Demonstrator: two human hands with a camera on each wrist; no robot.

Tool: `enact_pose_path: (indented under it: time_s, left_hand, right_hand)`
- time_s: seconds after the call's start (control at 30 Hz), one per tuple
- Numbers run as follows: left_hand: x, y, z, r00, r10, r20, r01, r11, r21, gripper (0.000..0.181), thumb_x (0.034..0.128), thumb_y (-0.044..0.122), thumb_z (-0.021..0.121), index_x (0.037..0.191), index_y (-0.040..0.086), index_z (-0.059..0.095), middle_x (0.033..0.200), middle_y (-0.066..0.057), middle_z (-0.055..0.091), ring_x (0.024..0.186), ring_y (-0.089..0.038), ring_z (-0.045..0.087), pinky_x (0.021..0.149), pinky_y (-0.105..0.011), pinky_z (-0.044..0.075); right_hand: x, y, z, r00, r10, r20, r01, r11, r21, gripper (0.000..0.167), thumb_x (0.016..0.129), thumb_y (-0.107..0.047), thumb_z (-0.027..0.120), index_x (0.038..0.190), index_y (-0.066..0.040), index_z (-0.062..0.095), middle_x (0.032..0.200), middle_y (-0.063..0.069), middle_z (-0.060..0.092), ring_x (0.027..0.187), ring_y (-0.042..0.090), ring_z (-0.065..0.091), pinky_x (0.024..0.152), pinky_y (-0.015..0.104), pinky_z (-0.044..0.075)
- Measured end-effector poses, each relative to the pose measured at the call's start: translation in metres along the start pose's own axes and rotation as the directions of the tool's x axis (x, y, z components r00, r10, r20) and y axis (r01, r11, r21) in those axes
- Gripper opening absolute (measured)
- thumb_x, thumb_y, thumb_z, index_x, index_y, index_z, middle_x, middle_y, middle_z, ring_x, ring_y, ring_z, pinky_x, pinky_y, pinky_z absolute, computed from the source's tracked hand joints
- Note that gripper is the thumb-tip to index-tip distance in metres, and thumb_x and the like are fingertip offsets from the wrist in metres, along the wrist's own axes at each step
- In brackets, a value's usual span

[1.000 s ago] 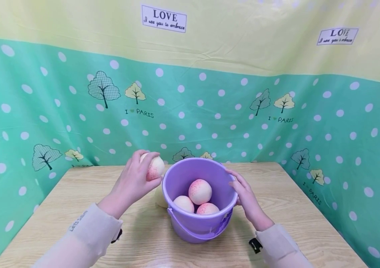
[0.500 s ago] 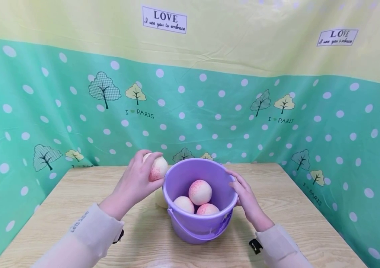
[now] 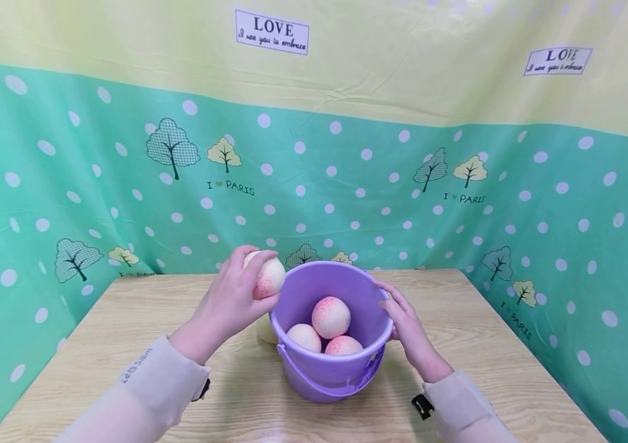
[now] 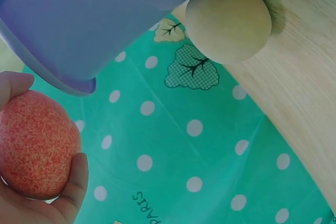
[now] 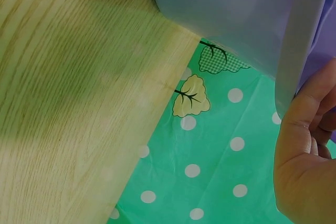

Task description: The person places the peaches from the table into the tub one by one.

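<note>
My left hand (image 3: 229, 301) grips a pale peach with a pink-red blush (image 3: 270, 278), held just above the left rim of a purple bucket (image 3: 319, 380). In the left wrist view the fingers and thumb curl round that peach (image 4: 39, 142), beside the bucket's rim. My right hand (image 3: 410, 329) holds the bucket's right rim; the right wrist view has the hand (image 5: 307, 156) bent over the edge. Inside the bucket lie several peaches (image 3: 331, 317), of which three show. The bucket stands upright, its handle hanging down at the front.
Another pale round fruit (image 4: 229, 22) sits on the wooden table (image 3: 192, 381) left of the bucket, partly hidden in the head view. A green and yellow patterned cloth (image 3: 341, 147) hangs behind the table and along both sides.
My left hand has moved a little to the right with the peach, bringing it to the bucket's rim. The right hand and the bucket have stayed in place.
</note>
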State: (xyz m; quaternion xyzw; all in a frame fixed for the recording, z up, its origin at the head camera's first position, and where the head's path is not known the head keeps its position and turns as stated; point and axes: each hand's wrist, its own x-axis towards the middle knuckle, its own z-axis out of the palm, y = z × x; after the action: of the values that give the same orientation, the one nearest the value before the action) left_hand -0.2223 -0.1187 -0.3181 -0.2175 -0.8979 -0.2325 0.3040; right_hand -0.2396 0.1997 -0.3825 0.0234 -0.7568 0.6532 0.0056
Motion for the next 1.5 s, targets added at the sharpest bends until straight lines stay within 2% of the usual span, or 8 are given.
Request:
enact_pose_path:
  time_s: [0.43, 0.67, 0.87, 1.0, 1.5]
  left_hand:
    - [0.005, 0.008, 0.0, 1.0, 0.017, 0.013, -0.017, 1.0, -0.01, 0.063, 0.0739, 0.021, 0.08, 0.131, 0.016, 0.055, 0.13, -0.02, 0.049, 0.106, -0.039, 0.057, 0.081, -0.051, 0.054]
    - [0.006, 0.012, 0.002, 0.999, 0.039, 0.007, -0.039, 0.999, -0.015, 0.062, 0.0735, 0.021, 0.081, 0.13, 0.016, 0.056, 0.13, -0.021, 0.049, 0.107, -0.039, 0.057, 0.082, -0.051, 0.054]
    - [0.008, 0.016, 0.003, 0.999, 0.044, 0.016, -0.044, 0.999, -0.018, 0.063, 0.0735, 0.022, 0.081, 0.131, 0.016, 0.055, 0.135, -0.022, 0.048, 0.114, -0.041, 0.055, 0.083, -0.051, 0.055]
    - [0.01, 0.018, 0.003, 0.999, 0.049, 0.024, -0.048, 0.999, -0.023, 0.064, 0.0736, 0.023, 0.081, 0.131, 0.016, 0.055, 0.136, -0.024, 0.048, 0.114, -0.042, 0.055, 0.08, -0.051, 0.055]
    - [0.013, 0.026, 0.006, 0.996, 0.031, 0.078, -0.028, 0.999, -0.038, 0.066, 0.0741, 0.026, 0.082, 0.134, 0.018, 0.054, 0.132, -0.019, 0.049, 0.11, -0.038, 0.057, 0.08, -0.049, 0.055]
  right_hand:
    - [0.0, -0.001, 0.0, 1.0, 0.001, 0.005, -0.001, 1.0, 0.004, 0.048, 0.095, -0.021, 0.047, 0.143, -0.025, 0.05, 0.146, 0.016, 0.046, 0.079, 0.021, 0.063, 0.058, 0.031, 0.053]
    - [0.0, -0.001, 0.0, 1.0, 0.007, 0.001, -0.007, 1.0, 0.005, 0.049, 0.094, -0.021, 0.048, 0.143, -0.025, 0.05, 0.145, 0.017, 0.047, 0.075, 0.02, 0.063, 0.057, 0.03, 0.052]
    - [0.0, -0.001, 0.0, 1.0, 0.006, 0.002, -0.006, 1.0, 0.001, 0.048, 0.095, -0.021, 0.047, 0.143, -0.026, 0.05, 0.144, 0.018, 0.047, 0.075, 0.02, 0.062, 0.057, 0.03, 0.053]
    - [0.0, -0.001, 0.0, 1.0, 0.008, 0.001, -0.008, 1.0, 0.001, 0.049, 0.095, -0.021, 0.047, 0.143, -0.026, 0.05, 0.144, 0.018, 0.048, 0.071, 0.017, 0.061, 0.057, 0.03, 0.052]
    - [-0.001, -0.001, 0.0, 1.0, 0.012, -0.001, -0.011, 1.0, 0.004, 0.048, 0.095, -0.021, 0.048, 0.143, -0.026, 0.051, 0.143, 0.017, 0.049, 0.071, 0.018, 0.062, 0.055, 0.029, 0.052]
